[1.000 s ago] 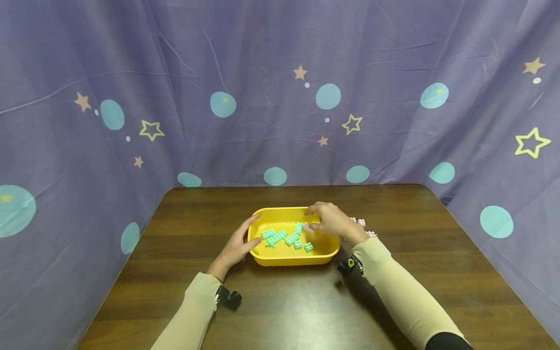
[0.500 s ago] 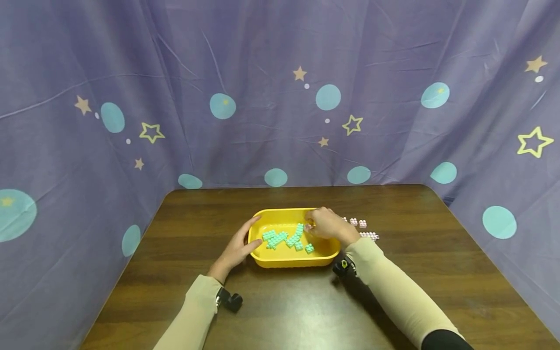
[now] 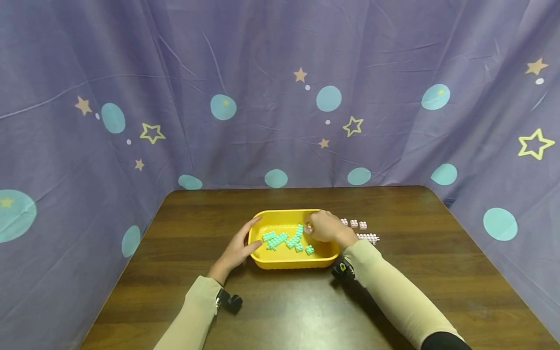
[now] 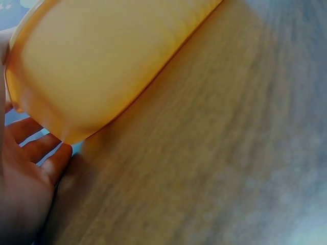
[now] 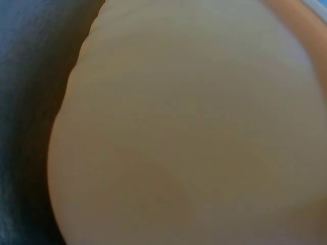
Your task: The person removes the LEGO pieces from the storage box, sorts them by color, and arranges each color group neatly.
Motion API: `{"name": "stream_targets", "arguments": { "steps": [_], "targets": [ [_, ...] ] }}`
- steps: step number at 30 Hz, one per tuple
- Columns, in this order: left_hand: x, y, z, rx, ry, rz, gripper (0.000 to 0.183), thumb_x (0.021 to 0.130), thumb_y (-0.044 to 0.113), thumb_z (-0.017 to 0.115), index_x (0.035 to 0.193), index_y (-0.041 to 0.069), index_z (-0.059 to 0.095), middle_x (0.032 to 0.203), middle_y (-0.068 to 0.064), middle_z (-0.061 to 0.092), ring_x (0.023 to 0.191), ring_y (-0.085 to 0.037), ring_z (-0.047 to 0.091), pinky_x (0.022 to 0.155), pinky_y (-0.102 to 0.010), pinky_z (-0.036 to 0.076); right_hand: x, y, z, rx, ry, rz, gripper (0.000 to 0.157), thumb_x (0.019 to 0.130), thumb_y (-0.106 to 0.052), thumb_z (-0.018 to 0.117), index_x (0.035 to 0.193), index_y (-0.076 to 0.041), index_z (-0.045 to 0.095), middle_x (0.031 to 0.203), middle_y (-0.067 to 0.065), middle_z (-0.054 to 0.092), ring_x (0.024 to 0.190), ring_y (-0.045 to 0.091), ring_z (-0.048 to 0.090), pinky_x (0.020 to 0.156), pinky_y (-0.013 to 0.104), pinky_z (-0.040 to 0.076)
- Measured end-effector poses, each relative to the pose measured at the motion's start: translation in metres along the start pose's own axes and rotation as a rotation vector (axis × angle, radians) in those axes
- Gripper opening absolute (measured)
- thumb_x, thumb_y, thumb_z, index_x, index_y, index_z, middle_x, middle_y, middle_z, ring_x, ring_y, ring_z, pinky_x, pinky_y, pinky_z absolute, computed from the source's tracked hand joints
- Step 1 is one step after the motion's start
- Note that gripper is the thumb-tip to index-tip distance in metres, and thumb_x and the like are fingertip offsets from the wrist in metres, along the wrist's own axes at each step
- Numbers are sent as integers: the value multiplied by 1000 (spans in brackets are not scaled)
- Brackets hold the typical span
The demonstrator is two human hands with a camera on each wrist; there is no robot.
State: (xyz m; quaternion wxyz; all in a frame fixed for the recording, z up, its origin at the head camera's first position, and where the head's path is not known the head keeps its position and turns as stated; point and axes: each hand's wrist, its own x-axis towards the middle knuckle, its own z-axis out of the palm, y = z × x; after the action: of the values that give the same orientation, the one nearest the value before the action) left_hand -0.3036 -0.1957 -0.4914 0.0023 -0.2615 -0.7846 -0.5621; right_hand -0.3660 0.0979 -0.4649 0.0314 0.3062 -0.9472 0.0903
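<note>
A yellow plastic tray (image 3: 286, 263) stands on the table with several mint-green toy bricks (image 3: 276, 240) inside. My left hand (image 3: 236, 248) holds its left end, thumb over the rim and fingers along the outer wall. From the left wrist, fingers of the left hand (image 4: 33, 163) show against the rounded end of the tray (image 4: 102, 66). Inside the right part, my right hand (image 3: 325, 226) pinches a small pink toy brick (image 3: 308, 228), partly hidden by the fingers. The right wrist view is filled by the blurred sleeve (image 5: 189, 122).
To the right of the tray, small pink bricks (image 3: 354, 223) lie in a row on the wooden table (image 3: 297, 311), with a longer pink piece (image 3: 369, 237) nearer me, partly behind the right wrist. A purple patterned curtain (image 3: 271, 131) hangs behind the table.
My right hand has dipped lower into the tray's right side with the pink brick, its fingers drawn closer together. More pink pieces show beside the wrist. The left hand stays put.
</note>
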Motion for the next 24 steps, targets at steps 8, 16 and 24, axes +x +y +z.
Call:
{"name": "stream_targets", "arguments": {
  "steps": [8, 16, 24],
  "targets": [
    [0, 1, 0, 8, 4, 9, 67, 91, 0, 62, 149, -5, 29, 154, -27, 29, 140, -47, 29, 110, -60, 30, -1, 0, 2, -19, -10, -4, 6, 89, -16, 64, 83, -15, 65, 70, -1, 58, 65, 20, 56, 61, 38, 50],
    [0, 3, -1, 41, 12, -10, 67, 91, 5, 64, 149, -3, 31, 155, -24, 30, 141, -44, 30, 112, -57, 28, -1, -2, 1, -43, -14, -13, 5, 90, -16, 63, 91, -15, 68, 77, -1, 63, 73, 22, 61, 66, 43, 53],
    [-1, 3, -1, 41, 5, -29, 67, 91, 6, 63, 149, -3, 31, 155, -25, 29, 140, -45, 31, 111, -59, 29, -2, -1, 2, -34, -26, -16, 5, 90, -15, 63, 85, -13, 66, 73, -1, 57, 69, 20, 55, 63, 41, 50]
  ]
}}
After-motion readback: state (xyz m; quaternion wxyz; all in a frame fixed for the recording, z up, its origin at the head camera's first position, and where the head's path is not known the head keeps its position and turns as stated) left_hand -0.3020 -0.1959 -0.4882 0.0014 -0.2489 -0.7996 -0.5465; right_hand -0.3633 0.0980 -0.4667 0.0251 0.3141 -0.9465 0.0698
